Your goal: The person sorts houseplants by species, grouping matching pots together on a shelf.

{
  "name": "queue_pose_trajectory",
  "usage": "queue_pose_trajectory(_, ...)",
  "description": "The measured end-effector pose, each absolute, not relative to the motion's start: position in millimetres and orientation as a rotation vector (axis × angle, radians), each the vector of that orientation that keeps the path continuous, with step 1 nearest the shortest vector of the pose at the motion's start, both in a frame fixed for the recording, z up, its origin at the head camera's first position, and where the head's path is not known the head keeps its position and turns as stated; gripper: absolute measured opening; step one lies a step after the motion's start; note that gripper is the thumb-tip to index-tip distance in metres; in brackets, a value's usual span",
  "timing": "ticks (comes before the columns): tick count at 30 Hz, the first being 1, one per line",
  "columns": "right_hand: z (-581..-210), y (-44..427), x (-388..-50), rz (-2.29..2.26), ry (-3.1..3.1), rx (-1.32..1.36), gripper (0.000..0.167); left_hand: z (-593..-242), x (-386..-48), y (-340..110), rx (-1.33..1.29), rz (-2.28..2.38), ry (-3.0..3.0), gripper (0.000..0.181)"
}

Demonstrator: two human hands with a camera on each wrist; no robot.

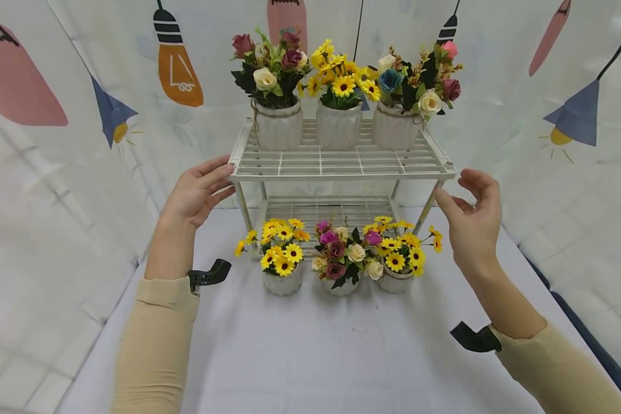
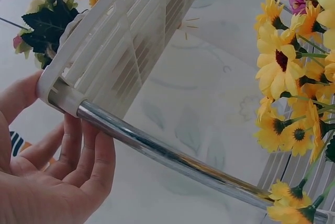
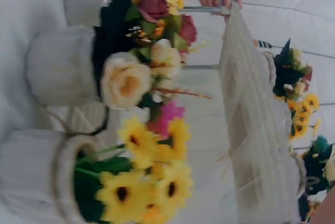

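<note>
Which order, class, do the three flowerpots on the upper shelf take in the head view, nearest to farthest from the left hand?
1. Left pot: on the side toward the left hand.
2. Middle pot: between the other two.
3. Right pot: toward the far end of the upper shelf.

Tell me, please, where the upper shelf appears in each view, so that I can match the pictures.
Head: upper shelf, upper middle.
Left wrist: upper shelf, slanting at upper left.
Right wrist: upper shelf, tall, right of centre.
Shared landmark: left hand, at one end of it.
</note>
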State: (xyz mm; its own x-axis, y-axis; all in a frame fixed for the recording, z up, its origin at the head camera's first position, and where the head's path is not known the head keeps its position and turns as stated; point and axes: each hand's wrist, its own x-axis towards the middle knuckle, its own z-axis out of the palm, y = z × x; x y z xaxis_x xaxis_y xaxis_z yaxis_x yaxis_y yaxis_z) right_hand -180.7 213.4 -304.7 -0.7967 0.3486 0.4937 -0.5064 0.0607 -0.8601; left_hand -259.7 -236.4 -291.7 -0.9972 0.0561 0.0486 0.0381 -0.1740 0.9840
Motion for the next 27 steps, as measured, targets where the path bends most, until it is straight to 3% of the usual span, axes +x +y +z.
queue_pose_trajectory(5,-338.4,226.1,-164.0,1.821,-1.686,0.035,0.037,-293.2,-260.8,-234.2,0.121,2.41,2.003,0.065)
queue_pose_trajectory(13,-399.7,235.3,-144.3,1.829,-1.832,-0.259,0.032,-293.7,-256.5,-236.6,0.096,2.416,2.014,0.066)
queue_pose_trajectory(18,-424.5,237.0,-136.1,1.848,-1.969,-0.431,0.042,-293.3,-256.9,-236.0,0.111,2.423,2.005,0.065)
queue_pose_trajectory(27,-452.6,231.4,-125.2,1.852,-2.304,-0.532,0.074,-293.6,-257.4,-235.0,0.113,2.445,1.966,0.066)
